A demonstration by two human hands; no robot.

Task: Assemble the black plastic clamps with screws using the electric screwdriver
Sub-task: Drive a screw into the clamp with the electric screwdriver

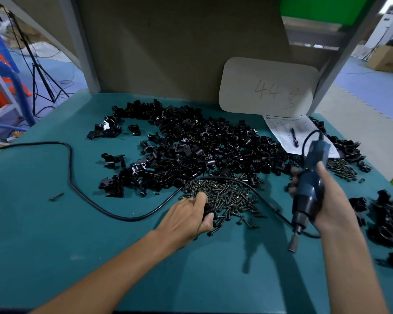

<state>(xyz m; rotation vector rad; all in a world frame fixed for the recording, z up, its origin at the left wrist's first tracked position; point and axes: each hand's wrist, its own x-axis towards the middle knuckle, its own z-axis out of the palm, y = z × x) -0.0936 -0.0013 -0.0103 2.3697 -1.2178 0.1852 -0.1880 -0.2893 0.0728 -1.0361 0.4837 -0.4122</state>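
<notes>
A big heap of black plastic clamp parts (191, 146) covers the middle of the teal table (43, 223). In front of it lies a pile of dark screws (229, 196). My left hand (191, 216) rests at the near left edge of that screw pile, fingers curled around a black clamp part that is mostly hidden. My right hand (327, 200) grips the blue electric screwdriver (309, 193) upright, bit pointing down above the table. A group of black clamps (388, 223) lies at the right edge.
The screwdriver's black cable (70, 177) loops across the left of the table and over the screws. A single screw (57, 196) lies apart at left. A paper sheet with a pen (293, 137) and a second screw pile (343, 169) sit back right, below a beige card (268, 87).
</notes>
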